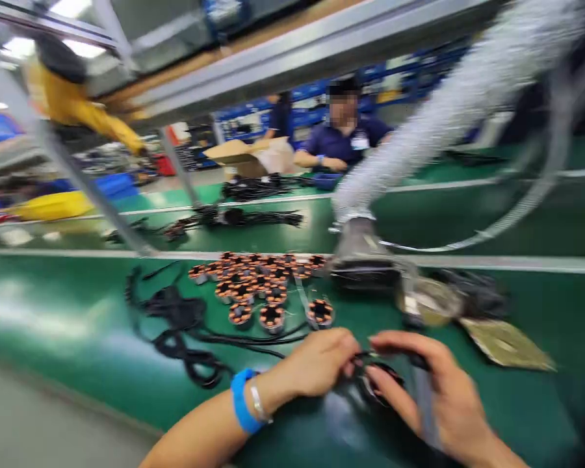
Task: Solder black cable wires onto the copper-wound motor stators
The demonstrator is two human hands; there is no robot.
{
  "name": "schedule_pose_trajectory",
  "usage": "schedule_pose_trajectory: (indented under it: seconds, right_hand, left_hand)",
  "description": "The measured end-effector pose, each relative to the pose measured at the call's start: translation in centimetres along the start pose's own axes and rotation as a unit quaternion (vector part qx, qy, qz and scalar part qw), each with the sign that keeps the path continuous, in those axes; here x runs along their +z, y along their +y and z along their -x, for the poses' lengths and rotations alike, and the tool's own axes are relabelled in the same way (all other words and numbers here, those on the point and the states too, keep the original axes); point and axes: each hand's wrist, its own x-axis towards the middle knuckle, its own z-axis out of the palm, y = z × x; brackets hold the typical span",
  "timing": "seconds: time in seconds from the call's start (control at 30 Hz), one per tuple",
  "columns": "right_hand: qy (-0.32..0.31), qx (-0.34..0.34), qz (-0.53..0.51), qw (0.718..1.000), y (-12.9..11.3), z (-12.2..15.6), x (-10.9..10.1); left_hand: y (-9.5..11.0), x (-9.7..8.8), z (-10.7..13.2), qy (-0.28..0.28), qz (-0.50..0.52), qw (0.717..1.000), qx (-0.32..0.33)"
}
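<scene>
Fingers (347,354): left hand (319,364), right hand (436,396) pinch dark part (381,385) | copper coils (258,279) behind

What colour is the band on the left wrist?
Bright blue wristband, beside a thin silver bangle; clearest in the head view.

Green workbench (53,312), metal frame (322,45) overhead, ceiling lights (71,6)

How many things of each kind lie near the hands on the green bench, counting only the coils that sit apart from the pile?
Loose copper coils: 3
Coil pile, too blurred to count singly: 1
Black cable bundle: 1
Gold bag: 1
Dark part between left hand and right hand: 1
Total: 7
</scene>
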Motion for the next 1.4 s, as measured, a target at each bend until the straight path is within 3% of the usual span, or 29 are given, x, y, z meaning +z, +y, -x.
schedule_pose_trajectory:
  seconds: [0.13, 0.3, 0.43, 0.6, 0.8, 0.9, 1.03, 1.17, 1.27, 1.4]
  right_hand:
    - [-0.025, 0.074, -0.013, 0.997, -0.2, 0.2, 0.6]
    - [-0.036, 0.108, -0.086, 0.990, -0.6, 0.6, 1.5]
    - [-0.045, 0.089, -0.095, 0.990, -0.9, 0.8, 1.3]
    - [-0.042, 0.077, -0.083, 0.993, -0.9, 0.5, 1.3]
    - [-0.005, 0.077, -0.019, 0.997, -2.2, 0.4, 1.9]
    - [0.024, 0.029, 0.040, 0.998, -3.2, 0.6, 2.5]
    - [0.041, -0.022, 0.086, 0.995, -4.0, 0.7, 3.2]
    - [0.027, -0.057, 0.091, 0.994, -3.8, 0.2, 2.7]
    - [0.001, -0.078, 0.071, 0.994, -3.2, -0.3, 1.9]
    - [-0.086, -0.079, 0.050, 0.992, -2.3, -0.5, 1.6]
  left_hand:
    - [-1.2, -0.9, 0.0, -0.032, 0.017, 0.999, -0.018]
    - [-1.1, -0.3, 1.0, -0.046, 0.042, 0.996, -0.059]
    - [-1.3, -0.1, 1.3, -0.063, 0.100, 0.991, -0.071]
    - [-1.6, 0.2, 1.6, -0.053, 0.092, 0.993, -0.042]
    - [-1.3, 1.1, 2.2, 0.029, 0.052, 0.998, -0.013]
    - [-1.2, 1.5, 2.3, 0.047, 0.116, 0.991, -0.039]
    - [-1.4, 1.3, 2.1, 0.013, 0.211, 0.973, -0.088]
    - [-1.2, 0.1, 2.0, 0.019, 0.066, 0.996, -0.052]
    - [-1.0, -0.6, 2.3, -0.040, -0.063, 0.996, -0.041]
    - [-0.7, -0.7, 2.7, -0.072, -0.118, 0.989, -0.050]
